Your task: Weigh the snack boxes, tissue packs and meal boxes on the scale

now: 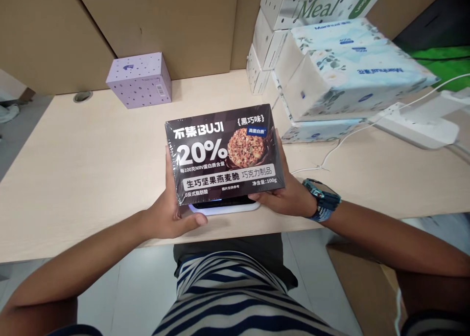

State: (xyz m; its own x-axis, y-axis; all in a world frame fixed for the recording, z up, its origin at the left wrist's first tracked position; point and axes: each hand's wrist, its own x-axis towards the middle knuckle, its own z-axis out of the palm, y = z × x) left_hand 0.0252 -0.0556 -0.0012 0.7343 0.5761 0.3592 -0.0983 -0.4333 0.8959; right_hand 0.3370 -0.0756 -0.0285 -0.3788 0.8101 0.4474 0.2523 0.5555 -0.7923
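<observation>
A: Findings: your left hand (pixel 164 216) and right hand (pixel 290 196) hold the dark box (pixel 224 155) between them at opposite ends, above the desk (pixel 81 174) near its front edge. Keep support even and pressure light, so the shiny wrap (pixel 173 165) isn't creased.

B: Unverified: your fingertips behind the box, its back, and most of the white-rimmed item (pixel 225 209) below. Whether box and item touch cannot be told.

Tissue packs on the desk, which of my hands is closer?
Right. Your right hand holds the dark box on the side nearer the tissue packs; your left hand holds the opposite side, farther away.
</observation>
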